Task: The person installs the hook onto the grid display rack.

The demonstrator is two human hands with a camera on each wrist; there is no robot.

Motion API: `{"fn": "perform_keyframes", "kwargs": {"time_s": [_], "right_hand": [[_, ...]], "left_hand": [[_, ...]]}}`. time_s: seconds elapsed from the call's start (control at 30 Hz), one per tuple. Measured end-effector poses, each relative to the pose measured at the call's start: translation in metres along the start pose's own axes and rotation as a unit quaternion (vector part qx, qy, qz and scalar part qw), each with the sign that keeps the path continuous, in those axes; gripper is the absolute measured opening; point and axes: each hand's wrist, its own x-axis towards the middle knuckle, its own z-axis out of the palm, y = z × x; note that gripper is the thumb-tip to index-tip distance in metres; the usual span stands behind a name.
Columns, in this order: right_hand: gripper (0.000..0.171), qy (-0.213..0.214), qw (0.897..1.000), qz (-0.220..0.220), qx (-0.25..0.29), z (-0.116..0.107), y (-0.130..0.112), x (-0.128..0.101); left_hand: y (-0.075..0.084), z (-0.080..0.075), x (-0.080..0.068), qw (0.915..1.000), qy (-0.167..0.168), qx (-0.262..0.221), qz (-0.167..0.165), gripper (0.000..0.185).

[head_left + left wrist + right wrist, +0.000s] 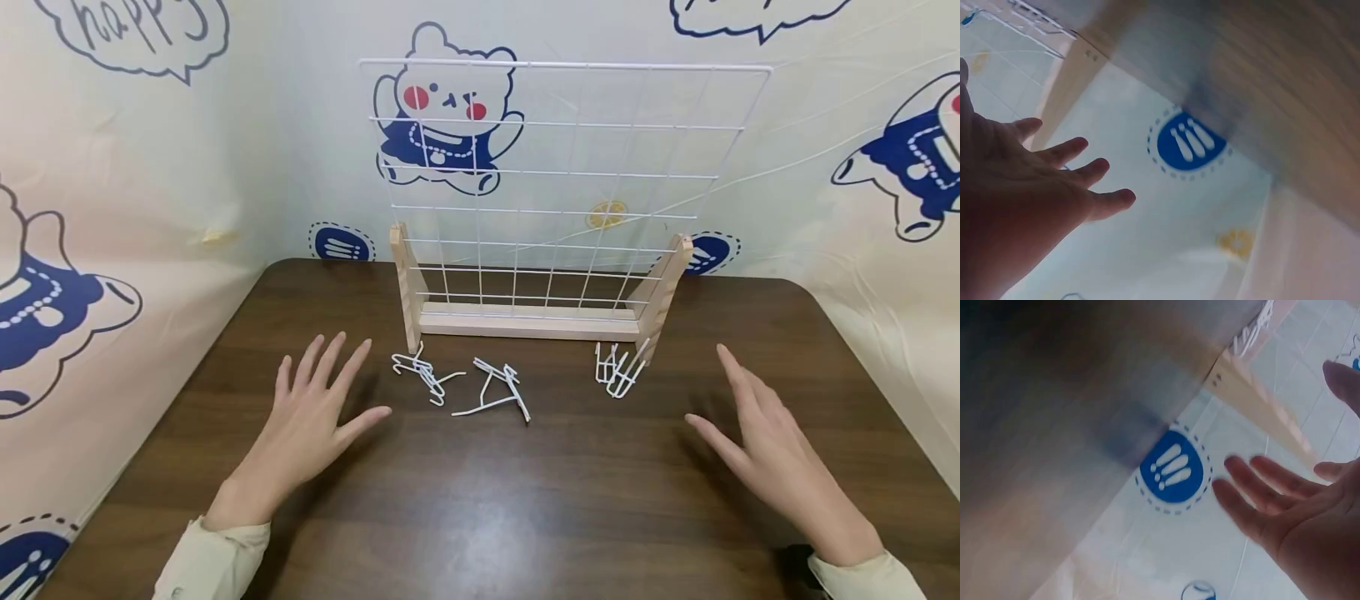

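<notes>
On the dark wooden table [480, 517], all the white wire hooks [491, 387] lie loose before the bare white wire grid panel [555, 179], while the left hand [307, 429] and right hand [772, 454] hover spread-fingered, holding nothing, so hanging seems unstarted.

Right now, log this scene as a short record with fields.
left hand: open, fingers spread, above the table, holding nothing
right hand: open, fingers straight, holding nothing
hooks: white wire, three loose clusters on the table between the hands
grid panel: white wire, upright in a wooden stand, nothing hung on it
table: dark wood
</notes>
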Motion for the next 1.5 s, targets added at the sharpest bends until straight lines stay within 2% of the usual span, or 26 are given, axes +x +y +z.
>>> {"fn": "perform_keyframes", "kwargs": {"time_s": [0.07, 0.2, 0.3, 0.37, 0.47, 0.63, 0.73, 0.87, 1.0, 1.13, 1.23, 1.3, 1.4, 1.5], "right_hand": [[0.095, -0.024, 0.999, 0.011, 0.021, 0.001, -0.004, 0.003], [0.090, -0.048, 0.997, -0.004, 0.060, 0.006, -0.005, 0.015], [0.079, -0.075, 0.987, -0.002, 0.141, 0.007, -0.004, 0.025], [0.068, -0.097, 0.973, 0.006, 0.208, 0.006, -0.003, 0.031], [0.054, -0.140, 0.947, 0.026, 0.287, 0.005, -0.001, 0.041], [0.046, -0.217, 0.911, 0.050, 0.346, 0.017, 0.005, 0.056], [0.052, -0.244, 0.900, 0.068, 0.355, 0.023, 0.009, 0.063], [0.057, -0.263, 0.898, 0.086, 0.342, 0.030, 0.010, 0.071], [0.045, -0.271, 0.903, 0.068, 0.326, 0.036, 0.010, 0.077], [0.026, -0.283, 0.910, 0.020, 0.303, 0.039, 0.013, 0.079], [0.018, -0.292, 0.910, -0.015, 0.295, 0.040, 0.017, 0.080], [0.016, -0.296, 0.908, -0.028, 0.297, 0.041, 0.019, 0.080], [0.016, -0.298, 0.905, -0.041, 0.299, 0.042, 0.021, 0.080], [0.012, -0.290, 0.908, -0.044, 0.298, 0.043, 0.023, 0.079]], "left_hand": [[0.001, 0.000, 0.005, 0.9997, -0.008, -0.024, -0.001, 0.084], [0.001, -0.001, 0.018, 0.9966, -0.021, -0.079, -0.005, 0.078], [-0.003, -0.002, 0.028, 0.9932, -0.017, -0.115, -0.003, 0.074], [-0.006, -0.002, 0.035, 0.9892, -0.017, -0.145, -0.003, 0.071], [-0.012, -0.002, 0.048, 0.9804, -0.018, -0.196, -0.012, 0.068], [-0.024, 0.003, 0.072, 0.9566, -0.032, -0.286, -0.047, 0.066], [-0.028, 0.006, 0.088, 0.9396, -0.049, -0.331, -0.072, 0.066], [-0.031, 0.010, 0.107, 0.9235, -0.068, -0.367, -0.089, 0.067], [-0.029, 0.013, 0.122, 0.9056, -0.077, -0.409, -0.085, 0.068], [-0.023, 0.018, 0.135, 0.8729, -0.077, -0.474, -0.089, 0.071], [-0.019, 0.022, 0.142, 0.8482, -0.082, -0.515, -0.094, 0.074], [-0.018, 0.025, 0.145, 0.8390, -0.085, -0.529, -0.094, 0.076], [-0.019, 0.028, 0.148, 0.8344, -0.083, -0.536, -0.095, 0.076], [-0.022, 0.030, 0.150, 0.8395, -0.081, -0.530, -0.088, 0.074]]}}
